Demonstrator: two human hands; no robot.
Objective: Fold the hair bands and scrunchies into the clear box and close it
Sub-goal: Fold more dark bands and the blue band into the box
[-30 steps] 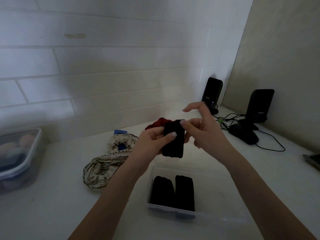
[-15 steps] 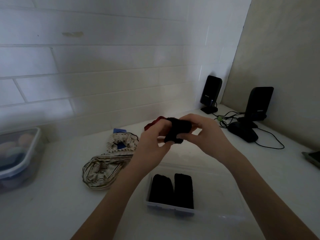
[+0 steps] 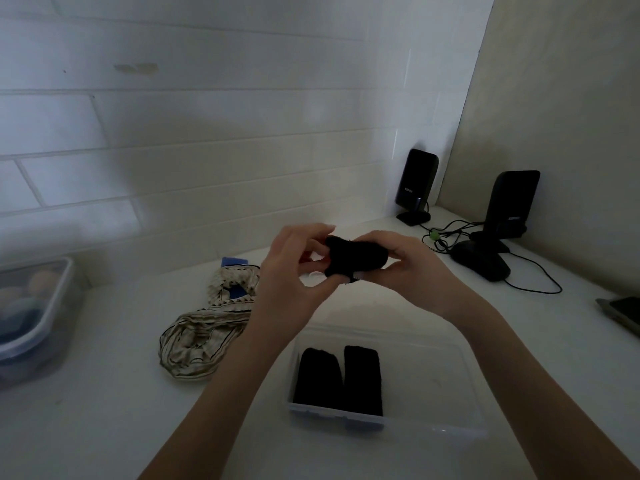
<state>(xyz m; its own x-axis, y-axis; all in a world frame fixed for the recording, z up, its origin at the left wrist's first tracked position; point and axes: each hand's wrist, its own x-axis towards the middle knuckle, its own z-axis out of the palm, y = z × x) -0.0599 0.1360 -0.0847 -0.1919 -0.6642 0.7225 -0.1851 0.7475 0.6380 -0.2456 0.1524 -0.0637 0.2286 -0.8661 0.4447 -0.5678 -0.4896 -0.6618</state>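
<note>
Both hands, left hand (image 3: 294, 271) and right hand (image 3: 408, 271), pinch the soft black folded hair band (image 3: 356, 259) crosswise between closed fingers; the clear plastic box (image 3: 433, 368) lies directly below them.

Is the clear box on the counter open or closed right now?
Open. The clear box has no lid on it, and two folded black bands show uncovered inside, side by side at its left end.

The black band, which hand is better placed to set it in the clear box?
Probably the right hand: it grips the black band directly above the clear box's empty right side.
</note>
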